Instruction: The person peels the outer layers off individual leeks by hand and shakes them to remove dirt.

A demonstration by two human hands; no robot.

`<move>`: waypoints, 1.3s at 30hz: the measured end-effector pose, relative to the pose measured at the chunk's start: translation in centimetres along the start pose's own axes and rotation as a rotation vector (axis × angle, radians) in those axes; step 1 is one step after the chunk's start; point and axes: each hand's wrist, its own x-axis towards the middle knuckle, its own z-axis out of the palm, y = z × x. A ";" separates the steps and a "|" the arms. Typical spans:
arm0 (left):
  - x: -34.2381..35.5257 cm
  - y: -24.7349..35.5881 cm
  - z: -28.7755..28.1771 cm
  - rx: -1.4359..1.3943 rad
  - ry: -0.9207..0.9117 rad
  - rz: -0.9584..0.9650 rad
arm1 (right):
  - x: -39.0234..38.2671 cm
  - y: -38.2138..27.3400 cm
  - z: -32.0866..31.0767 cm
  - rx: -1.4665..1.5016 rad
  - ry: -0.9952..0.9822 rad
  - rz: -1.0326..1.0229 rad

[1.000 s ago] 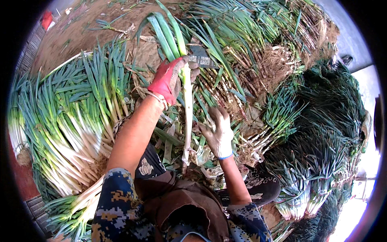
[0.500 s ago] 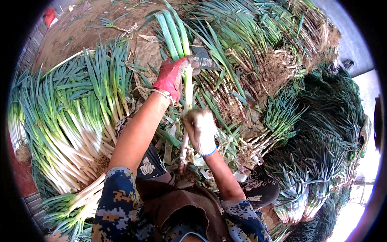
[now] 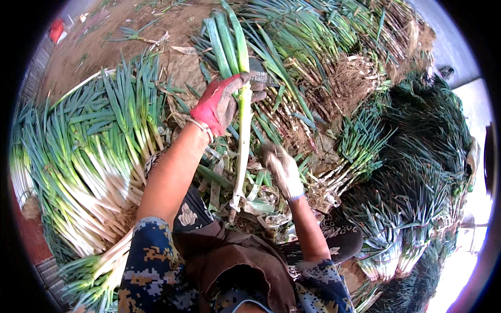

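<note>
My left hand (image 3: 226,104), in a red glove with grimy fingers, is closed around a long leek (image 3: 242,151) held upright, its green leaves above and white stem and roots below. My right hand (image 3: 280,169), in a white glove, is to the right of the stem, apart from it; its fingers are blurred, so I cannot tell their state or contents. A litter of peeled leaves and scraps (image 3: 258,206) lies beneath.
Bundles of pale-stemmed leeks (image 3: 94,188) lie at the left. Rooty, unpeeled stalks (image 3: 349,83) cover the back right, and a dark green heap (image 3: 417,146) fills the right. Bare earth (image 3: 109,36) shows at the back left. A red object (image 3: 57,30) lies far left.
My right hand went from open beside the leek onto its stem, then away to the right, blurred. My left hand keeps hold of the leek, shifting only slightly.
</note>
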 end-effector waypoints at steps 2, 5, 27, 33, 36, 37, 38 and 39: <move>0.2 -0.7 0.9 -0.014 -0.010 -0.019 | 2.9 -2.7 1.4 0.172 0.062 -0.109; 0.4 -1.1 1.2 0.061 -0.033 0.035 | 6.6 -2.8 3.1 0.103 0.120 -0.185; 2.1 2.7 -1.0 -0.270 -0.065 0.119 | -6.6 8.2 0.7 -0.435 0.112 0.102; 2.4 1.7 -2.0 -0.310 0.032 0.146 | -9.9 12.6 -5.4 -1.029 -0.136 0.496; 3.6 1.2 -3.0 -0.314 0.111 0.188 | -6.5 10.4 -6.0 -1.070 0.003 0.236; 3.9 1.2 -3.3 -0.289 0.165 0.220 | -4.9 8.0 -5.0 -1.026 0.062 0.161; 3.8 1.0 -2.9 -0.270 0.207 0.193 | -3.5 6.3 -4.0 -0.892 0.177 -0.036; 3.8 0.7 -2.1 -0.254 0.247 0.168 | -1.9 4.5 -3.0 -0.754 0.291 -0.231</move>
